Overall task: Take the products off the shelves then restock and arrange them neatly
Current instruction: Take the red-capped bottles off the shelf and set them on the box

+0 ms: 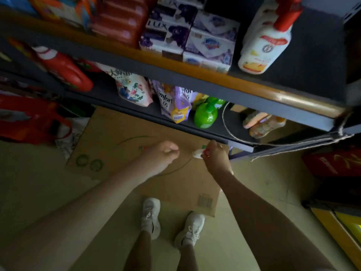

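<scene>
My right hand (pixel 214 155) grips a small white product with a red cap (pixel 197 153) just below the front edge of the lower shelf (pixel 240 147), above the flat cardboard (pixel 121 133) on the floor. My left hand (pixel 161 156) hangs beside it, fingers curled into a loose fist with nothing visible in it. On the lower shelf stand a green pump bottle (pixel 205 116), purple Comfort pouches (pixel 173 103), a floral pouch (pixel 131 89) and a red jug (pixel 64 68). The upper shelf carries Lux soap boxes (pixel 166 34), white-blue soap packs (pixel 212 44) and a white bottle with red cap (pixel 267 40).
A red bag (pixel 25 118) lies on the floor at the left. Peach-coloured packets (pixel 263 124) sit at the right end of the lower shelf. A red box (pixel 336 163) and a yellow frame (pixel 340 225) stand at the right. My feet in white shoes (pixel 170 222) rest at the cardboard's near edge.
</scene>
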The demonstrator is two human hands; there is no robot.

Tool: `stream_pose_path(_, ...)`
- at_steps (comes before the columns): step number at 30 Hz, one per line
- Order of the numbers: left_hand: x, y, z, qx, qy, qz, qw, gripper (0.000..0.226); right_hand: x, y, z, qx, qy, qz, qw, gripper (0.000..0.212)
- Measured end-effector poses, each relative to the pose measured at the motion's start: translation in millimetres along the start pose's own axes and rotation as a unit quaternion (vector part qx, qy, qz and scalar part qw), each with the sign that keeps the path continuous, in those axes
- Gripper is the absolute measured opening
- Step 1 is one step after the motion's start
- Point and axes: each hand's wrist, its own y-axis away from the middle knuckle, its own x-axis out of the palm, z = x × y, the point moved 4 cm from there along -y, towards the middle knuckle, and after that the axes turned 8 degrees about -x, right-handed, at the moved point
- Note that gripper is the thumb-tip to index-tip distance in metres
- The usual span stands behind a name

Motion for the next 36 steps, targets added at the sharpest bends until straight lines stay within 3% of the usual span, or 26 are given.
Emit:
stream_pose_path(3, -10, -5, 0, -0.004, 0.061, 0.003, 0.998, 0.015, 9, -5, -8, 0.011, -0.013, -0.008, 1.0, 0.016)
stream_pose_path(7, -20, -8, -2, 0.024, 0.06, 0.005, 0.998, 0.013, 16, -5, -14, 0.04, -0.034, -0.01, 0.999, 0.014)
stream_pose_path(11, -31, -4, -16, 0.097, 0.058, -0.034, 0.993, 0.016, 11, -2, -4, 0.038, 0.016, 0.035, 0.999, 0.037)
stream_pose_path(14, -42, 7, -39, 0.211, -0.008, -0.083, 0.974, 0.019, -34, 10, 30, -0.018, -0.042, -0.077, 0.996, 0.034)
stream_pose_path(16, -51, 15, -63, 0.314, -0.086, -0.146, 0.934, 0.023, -86, 27, 61, -0.095, -0.135, -0.215, 0.963, 0.017)
stream_pose_path(19, -57, 22, -99, 0.445, -0.251, -0.278, 0.813, 0.039, -166, 51, 102, -0.178, -0.132, -0.364, 0.905, 0.009)
stream_pose_path(21, -57, 15, -117, 0.443, -0.344, -0.317, 0.764, 0.05, -203, 53, 113, -0.187, -0.13, -0.419, 0.879, 0.01)
stream_pose_path(25, -47, -6, -127, 0.361, -0.462, -0.276, 0.761, 0.065, -243, 26, 111, -0.131, -0.106, -0.45, 0.877, 0.034)
stream_pose_path(30, -41, -12, -123, 0.351, -0.476, -0.286, 0.754, 0.05, -255, -16, 101, -0.077, -0.09, -0.413, 0.903, 0.04)
stream_pose_path(33, -42, -10, -125, 0.362, -0.463, -0.274, 0.761, 0.025, -257, -31, 98, -0.05, -0.113, -0.411, 0.903, 0.039)
stream_pose_path(36, -46, -8, -124, 0.353, -0.465, -0.259, 0.769, 0.014, -260, -38, 99, -0.047, -0.13, -0.404, 0.904, 0.038)
